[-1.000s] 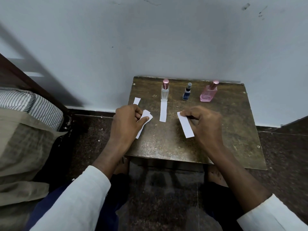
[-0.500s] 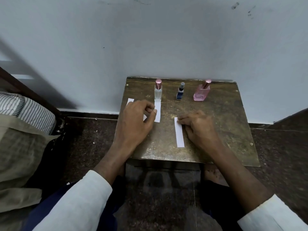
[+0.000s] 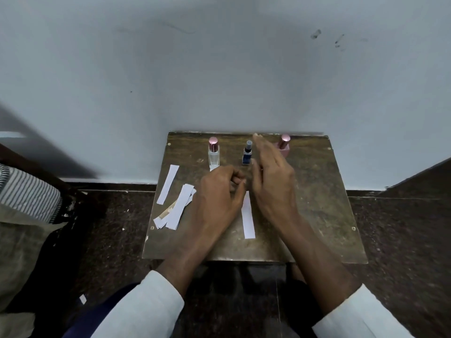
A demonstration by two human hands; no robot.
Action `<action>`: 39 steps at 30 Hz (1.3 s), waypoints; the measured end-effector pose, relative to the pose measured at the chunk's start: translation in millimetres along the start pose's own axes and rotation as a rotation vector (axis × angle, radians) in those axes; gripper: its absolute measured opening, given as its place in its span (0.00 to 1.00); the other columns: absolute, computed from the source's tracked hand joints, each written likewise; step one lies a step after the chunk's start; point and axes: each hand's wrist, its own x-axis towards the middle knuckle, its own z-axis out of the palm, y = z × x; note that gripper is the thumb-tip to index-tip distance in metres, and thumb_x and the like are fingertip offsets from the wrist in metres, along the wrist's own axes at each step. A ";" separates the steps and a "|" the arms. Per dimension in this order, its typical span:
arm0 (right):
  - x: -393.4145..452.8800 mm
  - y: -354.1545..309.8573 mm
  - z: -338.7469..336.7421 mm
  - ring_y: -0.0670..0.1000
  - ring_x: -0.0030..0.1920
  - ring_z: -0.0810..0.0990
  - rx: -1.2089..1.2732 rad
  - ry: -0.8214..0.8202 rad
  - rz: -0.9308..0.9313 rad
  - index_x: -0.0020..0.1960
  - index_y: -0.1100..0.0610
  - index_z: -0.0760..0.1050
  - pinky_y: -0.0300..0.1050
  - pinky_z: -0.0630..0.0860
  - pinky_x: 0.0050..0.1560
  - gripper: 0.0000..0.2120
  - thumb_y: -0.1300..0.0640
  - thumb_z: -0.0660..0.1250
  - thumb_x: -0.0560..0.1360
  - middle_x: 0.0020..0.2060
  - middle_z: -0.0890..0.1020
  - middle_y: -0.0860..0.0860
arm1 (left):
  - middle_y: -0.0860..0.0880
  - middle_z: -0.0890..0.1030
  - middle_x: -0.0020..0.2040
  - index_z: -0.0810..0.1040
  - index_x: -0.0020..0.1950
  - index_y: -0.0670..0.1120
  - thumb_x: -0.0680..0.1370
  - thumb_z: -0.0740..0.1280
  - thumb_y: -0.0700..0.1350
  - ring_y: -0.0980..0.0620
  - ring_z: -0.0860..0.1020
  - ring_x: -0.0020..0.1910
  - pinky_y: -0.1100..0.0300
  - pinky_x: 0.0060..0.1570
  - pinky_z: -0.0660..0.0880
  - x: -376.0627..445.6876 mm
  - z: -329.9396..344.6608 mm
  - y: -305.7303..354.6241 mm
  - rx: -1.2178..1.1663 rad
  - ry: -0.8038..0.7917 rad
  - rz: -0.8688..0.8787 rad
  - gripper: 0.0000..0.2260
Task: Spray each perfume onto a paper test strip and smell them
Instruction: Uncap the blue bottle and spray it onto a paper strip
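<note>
Bottles: 3 upright on table (image 3: 317,215), clear bottle (image 3: 214,152) seemingly half-full.

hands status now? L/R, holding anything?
Left hand: fingers curled, over the table; whether it grips anything cannot be told.
Right hand: open, empty, raised near the blue bottle.

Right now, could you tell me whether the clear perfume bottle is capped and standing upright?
Yes, upright and capped. The clear perfume bottle stands on its base at the back of the table, with its pink cap on top.
</note>
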 end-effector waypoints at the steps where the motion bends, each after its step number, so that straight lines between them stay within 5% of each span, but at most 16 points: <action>1: 2.3 -0.2 4.0 0.57 0.71 0.77 0.007 -0.006 0.005 0.78 0.64 0.70 0.21 0.56 0.72 0.25 0.69 0.65 0.82 0.71 0.78 0.61 | 0.58 0.84 0.47 0.84 0.55 0.51 0.81 0.74 0.46 0.64 0.81 0.42 0.66 0.47 0.80 2.2 3.3 0.4 -0.016 -0.008 -0.014 0.04; 6: 13.9 5.4 13.6 0.55 0.66 0.79 0.051 -0.029 -0.002 0.77 0.61 0.73 0.24 0.62 0.68 0.24 0.67 0.68 0.81 0.66 0.81 0.58 | 0.54 0.85 0.50 0.84 0.57 0.51 0.81 0.73 0.49 0.56 0.82 0.45 0.56 0.48 0.81 6.6 13.6 -0.7 0.067 -0.003 -0.009 0.06; 13: 19.6 11.3 21.9 0.47 0.47 0.82 0.042 -0.053 0.054 0.65 0.61 0.80 0.23 0.69 0.52 0.14 0.66 0.70 0.80 0.50 0.85 0.52 | 0.55 0.84 0.49 0.84 0.56 0.51 0.80 0.74 0.47 0.58 0.81 0.45 0.60 0.46 0.80 9.9 13.6 -2.4 0.031 0.007 -0.005 0.05; 23: 16.8 1.5 8.0 0.46 0.45 0.85 0.102 -0.015 0.115 0.60 0.56 0.82 0.25 0.75 0.50 0.11 0.66 0.72 0.79 0.47 0.86 0.49 | 0.51 0.85 0.57 0.82 0.64 0.48 0.80 0.73 0.45 0.52 0.83 0.55 0.50 0.55 0.83 7.6 3.9 -8.4 0.026 0.067 0.020 0.12; 26: 13.4 -6.1 -1.7 0.43 0.46 0.86 0.141 -0.020 0.112 0.61 0.55 0.82 0.32 0.81 0.52 0.11 0.62 0.73 0.79 0.49 0.87 0.46 | 0.50 0.82 0.64 0.78 0.72 0.48 0.80 0.72 0.48 0.51 0.78 0.64 0.61 0.64 0.75 5.6 -1.7 -6.2 0.027 0.114 0.038 0.20; 29: 3.2 -15.4 -13.9 0.40 0.47 0.86 0.190 -0.064 0.107 0.61 0.54 0.82 0.33 0.82 0.51 0.11 0.59 0.75 0.79 0.49 0.87 0.44 | 0.50 0.78 0.69 0.75 0.77 0.48 0.80 0.72 0.50 0.52 0.73 0.67 0.75 0.63 0.64 4.6 -10.1 -3.5 0.016 0.119 0.087 0.25; 35: -19.1 -21.0 -31.2 0.37 0.49 0.86 0.325 -0.111 0.188 0.58 0.53 0.84 0.33 0.82 0.49 0.09 0.59 0.76 0.79 0.48 0.87 0.42 | 0.51 0.85 0.63 0.79 0.73 0.46 0.80 0.75 0.46 0.51 0.82 0.62 0.55 0.62 0.78 -6.8 -17.4 -6.5 -0.017 0.022 0.240 0.21; 39: -27.2 -20.0 -36.3 0.41 0.50 0.87 0.406 -0.159 0.232 0.58 0.52 0.85 0.38 0.83 0.51 0.08 0.57 0.75 0.79 0.48 0.88 0.42 | 0.53 0.87 0.57 0.82 0.67 0.47 0.80 0.77 0.46 0.55 0.84 0.54 0.56 0.56 0.81 -14.3 -24.8 -5.8 -0.084 0.039 0.253 0.16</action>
